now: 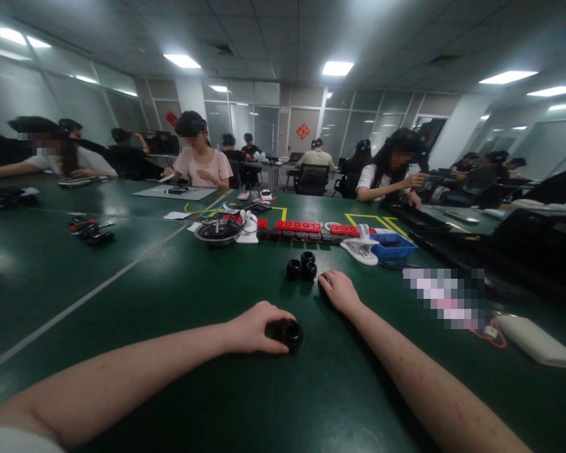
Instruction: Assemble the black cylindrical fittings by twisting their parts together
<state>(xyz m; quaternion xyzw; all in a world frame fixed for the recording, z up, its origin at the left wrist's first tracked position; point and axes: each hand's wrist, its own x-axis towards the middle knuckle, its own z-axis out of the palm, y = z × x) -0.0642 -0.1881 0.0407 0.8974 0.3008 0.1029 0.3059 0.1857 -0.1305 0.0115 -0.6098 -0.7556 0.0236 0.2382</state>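
Observation:
My left hand (253, 327) rests on the green table (179, 302) with its fingers closed around a small black ring-shaped part (291, 333). My right hand (339, 290) lies further out on the table, fingers loosely curled, holding nothing. Just left of its fingertips sits a cluster of three more black round parts (302, 267), close to the hand; whether they touch it I cannot tell.
Beyond the parts lie a row of red blocks (298, 225), a round metal dish (217, 231), a white tool (361, 248) and a blue tray (393, 246). A white flat device (538, 341) lies at the right. Several other people sit at tables around the room.

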